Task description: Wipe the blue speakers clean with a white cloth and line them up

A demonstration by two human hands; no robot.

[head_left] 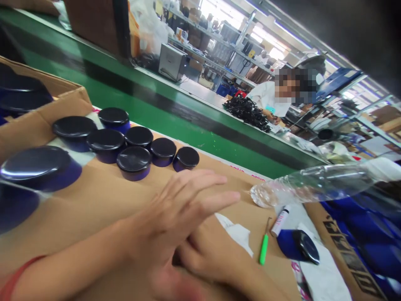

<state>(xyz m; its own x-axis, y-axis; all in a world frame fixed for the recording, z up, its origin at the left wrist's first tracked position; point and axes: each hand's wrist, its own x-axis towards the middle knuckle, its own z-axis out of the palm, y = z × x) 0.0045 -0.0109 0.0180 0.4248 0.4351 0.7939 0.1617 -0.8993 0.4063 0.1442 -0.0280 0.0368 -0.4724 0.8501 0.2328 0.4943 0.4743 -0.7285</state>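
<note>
My left hand (184, 209) reaches in from the left with its fingers stretched out and apart, holding nothing that I can see. It passes in front of my right hand (216, 251), whose fingers look curled and are partly hidden behind it. A dark patch shows between the two hands, too blurred to name. Just beyond my left hand, several blue round jars with black lids (134, 161) stand upright on the cardboard. To the right lie a green-handled hook tool (264, 248), a small white tube with a black cap (280, 221) and a tipped blue jar (297, 246).
A clear plastic bottle (313, 182) lies at the right. Cardboard boxes with blue items stand at the left (46, 117) and right (347, 255). White paper (236, 230) lies by my hands. Across a green belt (200, 136), a person sits behind black parts (246, 110).
</note>
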